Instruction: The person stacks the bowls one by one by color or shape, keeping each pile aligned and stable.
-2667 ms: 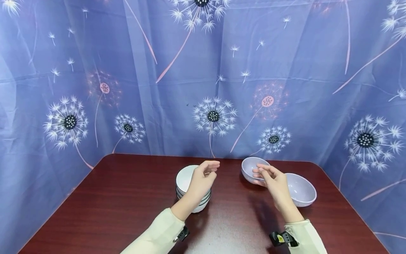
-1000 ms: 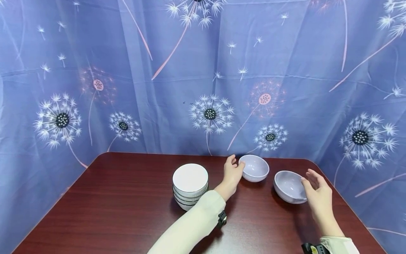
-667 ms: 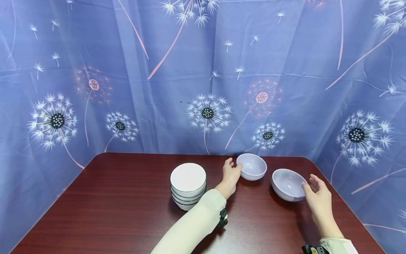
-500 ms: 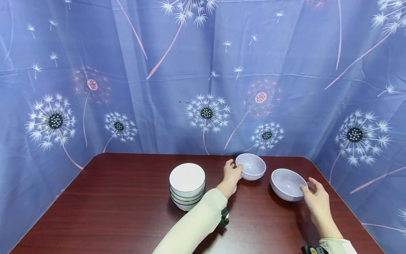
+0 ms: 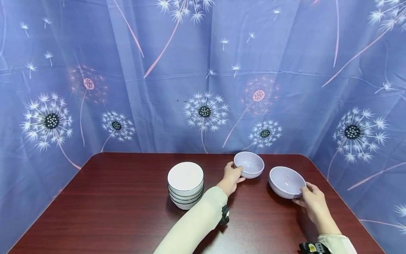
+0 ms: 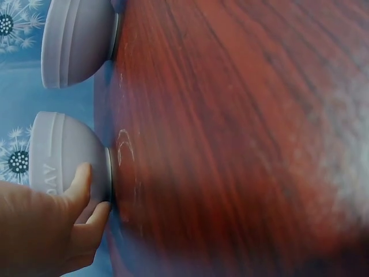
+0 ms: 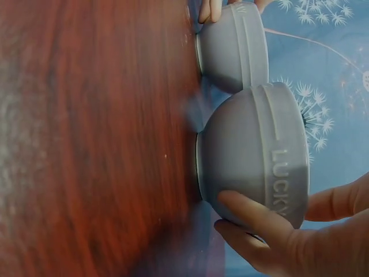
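Observation:
A lavender bowl stands near the back edge of the table. My left hand grips its left side; in the left wrist view the thumb lies on the outer wall and the fingers are bent low by the foot. To its right, a second lavender bowl stands slightly nearer. My right hand holds this one by its right side. In the right wrist view, raised letters reading LUCKY mark its wall, and digits lie both outside it and beyond the rim.
A stack of several white bowls with dark rims stands left of the left forearm. The dark red wooden table meets a blue dandelion-print cloth behind and at the sides.
Earlier, both hands hovered, the left over the white stack. They reached the lavender bowls' outer sides; since then the fingers have lowered around them. The head view has shifted slightly.

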Motion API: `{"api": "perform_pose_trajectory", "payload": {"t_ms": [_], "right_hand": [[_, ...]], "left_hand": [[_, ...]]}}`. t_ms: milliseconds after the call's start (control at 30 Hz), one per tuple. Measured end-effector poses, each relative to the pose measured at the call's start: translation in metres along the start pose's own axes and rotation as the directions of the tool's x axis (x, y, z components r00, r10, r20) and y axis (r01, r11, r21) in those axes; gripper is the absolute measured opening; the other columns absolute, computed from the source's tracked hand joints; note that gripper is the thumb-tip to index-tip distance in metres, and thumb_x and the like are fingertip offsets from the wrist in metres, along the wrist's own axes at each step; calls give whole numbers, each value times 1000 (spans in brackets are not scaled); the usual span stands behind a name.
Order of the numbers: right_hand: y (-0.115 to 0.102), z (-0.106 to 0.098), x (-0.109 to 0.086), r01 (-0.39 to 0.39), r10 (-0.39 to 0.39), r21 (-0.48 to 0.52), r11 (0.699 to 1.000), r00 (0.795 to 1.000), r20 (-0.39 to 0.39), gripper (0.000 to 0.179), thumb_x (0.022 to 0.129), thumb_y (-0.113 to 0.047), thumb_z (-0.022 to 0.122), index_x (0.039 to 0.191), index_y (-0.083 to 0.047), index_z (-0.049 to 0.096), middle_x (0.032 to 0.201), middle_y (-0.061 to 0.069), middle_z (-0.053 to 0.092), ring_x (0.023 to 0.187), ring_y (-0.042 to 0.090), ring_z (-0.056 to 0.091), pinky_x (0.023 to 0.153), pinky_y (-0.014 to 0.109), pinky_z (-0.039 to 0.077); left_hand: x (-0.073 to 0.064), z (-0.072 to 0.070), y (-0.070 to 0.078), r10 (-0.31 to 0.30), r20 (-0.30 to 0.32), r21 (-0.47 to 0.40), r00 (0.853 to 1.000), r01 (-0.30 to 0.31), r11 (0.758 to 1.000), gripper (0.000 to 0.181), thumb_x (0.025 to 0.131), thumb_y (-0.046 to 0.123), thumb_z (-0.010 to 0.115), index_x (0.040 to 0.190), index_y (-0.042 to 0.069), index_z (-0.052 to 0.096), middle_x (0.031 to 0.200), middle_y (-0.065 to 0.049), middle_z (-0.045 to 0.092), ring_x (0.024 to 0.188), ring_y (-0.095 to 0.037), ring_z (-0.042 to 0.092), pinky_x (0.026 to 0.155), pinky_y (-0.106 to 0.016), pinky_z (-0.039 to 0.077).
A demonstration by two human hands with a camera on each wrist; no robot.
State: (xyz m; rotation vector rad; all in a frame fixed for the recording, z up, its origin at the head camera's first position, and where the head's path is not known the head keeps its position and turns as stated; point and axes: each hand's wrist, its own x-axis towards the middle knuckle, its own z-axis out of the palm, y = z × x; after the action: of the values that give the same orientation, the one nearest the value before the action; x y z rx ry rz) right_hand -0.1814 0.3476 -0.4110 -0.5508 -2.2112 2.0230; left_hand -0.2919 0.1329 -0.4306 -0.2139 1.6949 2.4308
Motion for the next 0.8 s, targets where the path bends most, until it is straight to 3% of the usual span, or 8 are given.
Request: {"api": "perform_pose_trajectory", "payload": {"t_ms": [167,333,800], "right_hand": [[0,-1,1,-29,27,70,997,999,37,62,97,-5,24,146,13,-10,147,39,6,75,-4,55,71,25,58],[0,0,0,-37,35,92,995,999,27,63,96,-5,24,146,12,-10,148,37,6,77,-4,53,75,28,58],[6,1,4,-22,20,100,995,999,28,64,94,-4,24,147,11,-10,148,35,5,77,-4,53,78,27,57]], "left_hand": [[1,0,-2,-32,9,-69,999,33,997,48,88,-5,51,133,-8,38,127,-30,46,113,-40,56,83,-50,55],[1,2,-3,-36,-3,-119,999,35,992,48,87,-7,49,133,-9,38,127,-31,47,116,-40,54,84,-53,54],[-4,2,-2,-28,-19,-130,999,25,991,52,87,-9,46,137,-11,35,134,-36,41,115,-43,54,86,-53,53]]}}
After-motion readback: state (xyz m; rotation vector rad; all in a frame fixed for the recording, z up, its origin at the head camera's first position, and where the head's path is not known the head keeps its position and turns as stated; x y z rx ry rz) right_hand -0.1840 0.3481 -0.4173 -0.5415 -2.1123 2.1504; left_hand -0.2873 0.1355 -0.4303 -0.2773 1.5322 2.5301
